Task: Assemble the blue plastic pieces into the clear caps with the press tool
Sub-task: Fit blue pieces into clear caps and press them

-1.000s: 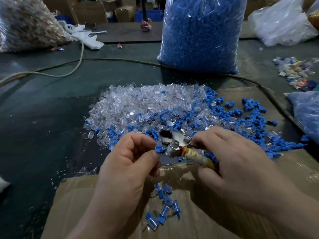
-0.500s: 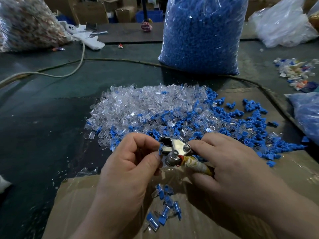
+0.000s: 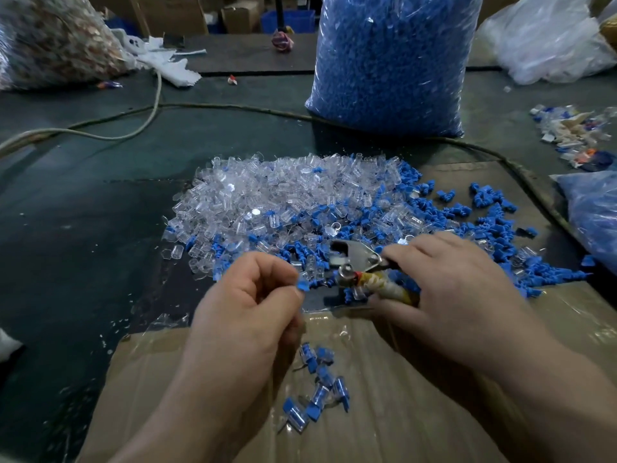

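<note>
- Pinching a small blue plastic piece [image 3: 303, 285] between thumb and curled forefinger, the left hand [image 3: 247, 312] hovers over the near edge of the cardboard sheet [image 3: 417, 422], with its back to the camera and its other fingers folded in.
- The right hand [image 3: 447, 295] wraps round the tape-bound handle of the metal press tool [image 3: 354, 260], knuckles up. The tool's head points left, near the blue piece but not touching it.
- Whether the tool's mouth holds a cap cannot be told.
- The pile of clear caps [image 3: 283, 202] lies just beyond both hands on the dark table [image 3: 83, 212], with loose blue pieces [image 3: 494, 225] mixed in and spread to its right.
- A few assembled caps [image 3: 320, 385] lie on the cardboard between the forearms.
- A tall bag of blue pieces [image 3: 390, 61] stands behind the pile.
</note>
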Available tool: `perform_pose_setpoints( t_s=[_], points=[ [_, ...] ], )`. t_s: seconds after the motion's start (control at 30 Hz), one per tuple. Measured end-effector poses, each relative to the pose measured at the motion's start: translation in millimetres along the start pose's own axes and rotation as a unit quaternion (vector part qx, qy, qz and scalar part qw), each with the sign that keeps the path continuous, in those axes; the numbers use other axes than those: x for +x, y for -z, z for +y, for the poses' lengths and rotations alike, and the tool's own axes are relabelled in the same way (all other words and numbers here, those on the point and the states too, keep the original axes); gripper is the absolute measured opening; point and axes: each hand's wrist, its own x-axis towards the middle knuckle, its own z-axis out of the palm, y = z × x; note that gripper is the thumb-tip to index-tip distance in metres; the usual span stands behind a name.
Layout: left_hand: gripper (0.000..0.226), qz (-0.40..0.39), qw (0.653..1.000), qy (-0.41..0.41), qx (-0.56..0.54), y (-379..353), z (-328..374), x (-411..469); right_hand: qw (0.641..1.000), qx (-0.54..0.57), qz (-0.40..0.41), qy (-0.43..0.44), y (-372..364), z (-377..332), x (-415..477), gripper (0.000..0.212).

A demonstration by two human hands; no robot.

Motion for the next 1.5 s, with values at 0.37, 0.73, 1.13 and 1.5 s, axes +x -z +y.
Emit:
perform_pose_setpoints(
  t_s=[0.37, 0.73, 1.13, 1.5],
  points=[
    [0.024, 0.002, 0.980, -0.063, 0.187, -2, -12, 1, 0.998, 0.034, 0.050, 0.018, -4, -11, 9, 0.059],
    [0.014, -0.010, 0.967, -0.166, 0.192, -4, -12, -4, 0.977, 0.147, 0.077, 0.131, 0, -36, -4, 0.012],
    [0.025, -0.063, 0.947, -0.221, 0.224, 2, -7, -1, 0.929, 0.365, -0.044, 0.041, 7, -46, -7, 0.033],
    [0.008, -0.077, 0.909, -0.192, 0.363, 9, -7, 1, 0.763, 0.628, 0.095, -0.123, 41, 3, -8, 0.028]
  ],
)
